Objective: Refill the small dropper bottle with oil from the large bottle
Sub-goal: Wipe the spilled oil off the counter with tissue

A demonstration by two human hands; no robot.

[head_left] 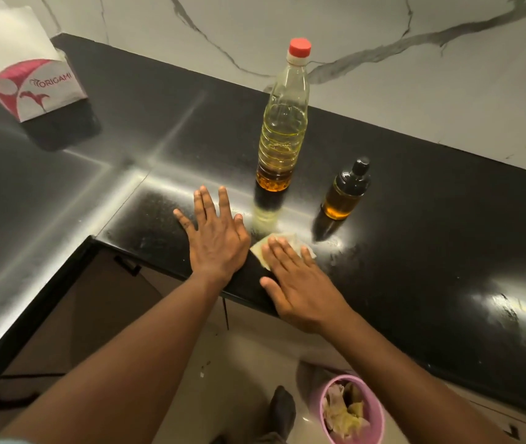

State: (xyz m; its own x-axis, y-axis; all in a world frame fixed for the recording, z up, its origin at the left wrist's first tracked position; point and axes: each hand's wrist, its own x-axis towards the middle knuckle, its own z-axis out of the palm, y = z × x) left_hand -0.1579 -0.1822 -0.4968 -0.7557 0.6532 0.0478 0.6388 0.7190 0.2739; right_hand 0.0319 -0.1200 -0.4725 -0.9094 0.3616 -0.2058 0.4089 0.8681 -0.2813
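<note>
A tall clear bottle (284,123) of yellow oil with a red cap stands upright on the black counter (415,235). To its right stands the small dropper bottle (346,190), amber oil inside, black dropper cap on. My left hand (215,233) lies flat on the counter, fingers spread, just left of the large bottle's base. My right hand (300,283) presses flat on a folded, oil-stained tissue (263,249) in front of the large bottle.
A pink and white tissue box (31,84) sits at the far left of the counter. A marble wall runs behind. Below the counter edge, a pink bin (319,402) with used tissues stands on the floor beside a foot (282,411).
</note>
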